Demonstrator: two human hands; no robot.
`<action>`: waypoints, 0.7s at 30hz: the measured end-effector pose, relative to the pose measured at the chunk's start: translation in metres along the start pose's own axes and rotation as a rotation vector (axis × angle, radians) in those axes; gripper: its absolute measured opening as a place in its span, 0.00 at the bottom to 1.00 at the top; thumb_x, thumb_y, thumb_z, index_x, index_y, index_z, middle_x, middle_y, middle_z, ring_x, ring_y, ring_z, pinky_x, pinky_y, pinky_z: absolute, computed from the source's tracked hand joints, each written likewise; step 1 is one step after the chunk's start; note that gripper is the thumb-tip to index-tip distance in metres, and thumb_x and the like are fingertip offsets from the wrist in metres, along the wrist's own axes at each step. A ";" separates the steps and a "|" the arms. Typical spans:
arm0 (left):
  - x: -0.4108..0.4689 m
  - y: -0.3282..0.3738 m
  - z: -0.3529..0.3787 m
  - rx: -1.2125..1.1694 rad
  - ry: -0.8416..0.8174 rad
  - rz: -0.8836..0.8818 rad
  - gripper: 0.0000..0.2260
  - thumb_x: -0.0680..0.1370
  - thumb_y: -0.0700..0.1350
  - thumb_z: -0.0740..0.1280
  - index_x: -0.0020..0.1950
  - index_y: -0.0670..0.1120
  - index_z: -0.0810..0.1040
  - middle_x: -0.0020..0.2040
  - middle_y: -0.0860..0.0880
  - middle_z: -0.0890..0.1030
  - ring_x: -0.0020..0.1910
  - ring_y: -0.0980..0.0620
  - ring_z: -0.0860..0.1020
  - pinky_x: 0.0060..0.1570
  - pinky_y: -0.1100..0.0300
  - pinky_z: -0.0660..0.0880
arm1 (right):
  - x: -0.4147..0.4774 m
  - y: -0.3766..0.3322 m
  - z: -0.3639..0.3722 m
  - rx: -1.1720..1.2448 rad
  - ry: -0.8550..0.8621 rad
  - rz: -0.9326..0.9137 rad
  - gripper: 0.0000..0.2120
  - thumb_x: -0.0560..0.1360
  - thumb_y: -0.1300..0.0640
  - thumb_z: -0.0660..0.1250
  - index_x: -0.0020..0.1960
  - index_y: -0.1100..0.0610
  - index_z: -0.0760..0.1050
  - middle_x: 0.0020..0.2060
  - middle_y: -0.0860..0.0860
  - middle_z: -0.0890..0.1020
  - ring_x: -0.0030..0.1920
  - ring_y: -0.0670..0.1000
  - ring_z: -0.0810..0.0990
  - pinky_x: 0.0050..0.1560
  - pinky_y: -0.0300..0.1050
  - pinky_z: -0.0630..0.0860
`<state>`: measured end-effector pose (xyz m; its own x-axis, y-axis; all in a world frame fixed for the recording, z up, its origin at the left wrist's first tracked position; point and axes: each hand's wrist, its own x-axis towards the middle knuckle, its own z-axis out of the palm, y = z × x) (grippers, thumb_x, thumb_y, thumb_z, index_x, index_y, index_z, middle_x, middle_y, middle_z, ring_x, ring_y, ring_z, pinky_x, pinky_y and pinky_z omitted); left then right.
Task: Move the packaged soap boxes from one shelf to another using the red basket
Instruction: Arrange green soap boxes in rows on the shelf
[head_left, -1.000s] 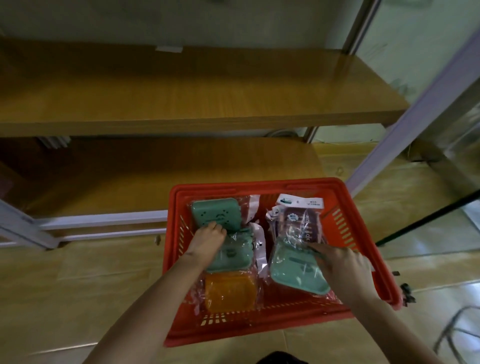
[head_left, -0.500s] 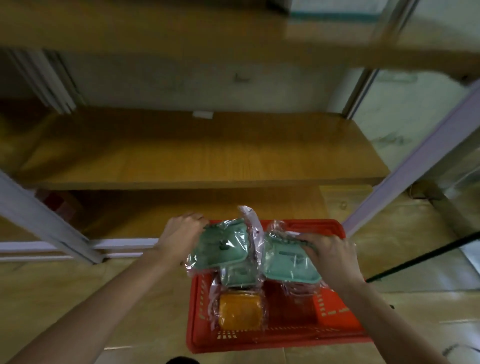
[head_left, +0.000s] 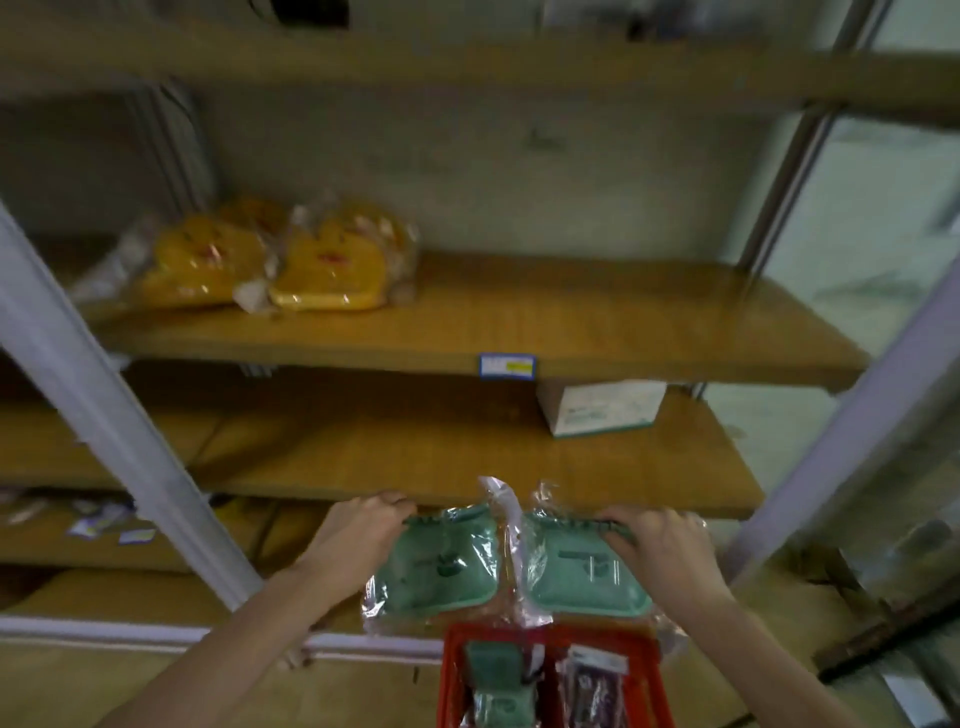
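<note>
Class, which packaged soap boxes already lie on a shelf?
The yellow soap boxes, on the upper shelf. The others are gripped by the left hand and right hand or lie in the red basket.

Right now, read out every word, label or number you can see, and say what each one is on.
Nothing can be read.
Blue and yellow tag on the wooden shelf edge: print blurred.
White cardboard box with green print: blurred.
White header card on the dark packet in the red plastic basket: blurred.
Small cards at lower left: too small.
</note>
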<state>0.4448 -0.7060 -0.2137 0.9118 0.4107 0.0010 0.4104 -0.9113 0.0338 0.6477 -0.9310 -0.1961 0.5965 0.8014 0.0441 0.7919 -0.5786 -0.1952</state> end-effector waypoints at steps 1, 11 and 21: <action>-0.005 0.000 -0.026 -0.001 0.014 -0.007 0.12 0.81 0.44 0.56 0.61 0.49 0.74 0.59 0.53 0.76 0.56 0.54 0.76 0.50 0.62 0.74 | 0.003 -0.007 -0.025 0.000 0.032 -0.015 0.12 0.77 0.50 0.63 0.59 0.44 0.76 0.50 0.45 0.84 0.49 0.49 0.82 0.55 0.48 0.72; -0.015 -0.026 -0.192 0.012 0.282 -0.081 0.10 0.78 0.45 0.63 0.58 0.48 0.78 0.55 0.52 0.79 0.51 0.53 0.78 0.47 0.62 0.72 | 0.049 -0.045 -0.166 0.104 0.226 -0.190 0.10 0.77 0.55 0.63 0.57 0.51 0.77 0.47 0.47 0.82 0.35 0.43 0.75 0.44 0.47 0.79; 0.118 -0.090 -0.245 0.071 0.340 -0.011 0.12 0.78 0.47 0.63 0.61 0.49 0.76 0.58 0.48 0.78 0.57 0.49 0.77 0.55 0.51 0.77 | 0.154 -0.049 -0.208 -0.012 0.359 -0.134 0.10 0.75 0.54 0.67 0.55 0.55 0.79 0.52 0.51 0.82 0.50 0.56 0.80 0.48 0.48 0.74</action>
<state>0.5120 -0.5684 0.0278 0.8549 0.3966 0.3344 0.4313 -0.9016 -0.0334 0.7282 -0.8104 0.0237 0.4935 0.7673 0.4096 0.8663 -0.4754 -0.1533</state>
